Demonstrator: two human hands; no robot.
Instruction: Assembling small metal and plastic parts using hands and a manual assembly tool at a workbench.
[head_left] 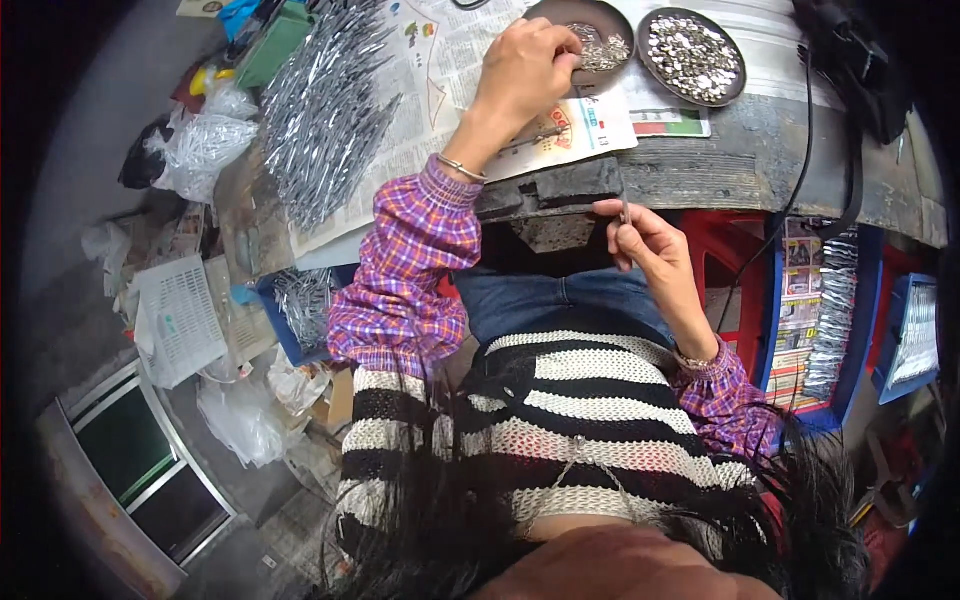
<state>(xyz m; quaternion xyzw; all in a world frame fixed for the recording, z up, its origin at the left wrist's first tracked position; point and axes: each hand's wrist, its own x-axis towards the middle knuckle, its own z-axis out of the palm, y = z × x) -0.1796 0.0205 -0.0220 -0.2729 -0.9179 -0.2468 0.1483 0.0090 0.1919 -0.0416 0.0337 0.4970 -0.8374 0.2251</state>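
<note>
Worn bench [700,165]: left hand [525,65] nearest metal bits [605,52] in bowl [592,14], fingers curled, pinch unclear; right hand [655,248] pinches slim metal piece [626,208], long axis bowlward.

We look from the wearer's head, through the left of two side-by-side fisheye lenses, facing steeply down. Close below us spreads the black-and-white striped knit top [610,405]; farther out, toward the upper edge, lie the bare left hand [528,65], the bare right hand [655,250] and the worn grey wooden worktop [700,180]. Our wide field bends straight edges inside a dark, rounded rim.
</note>
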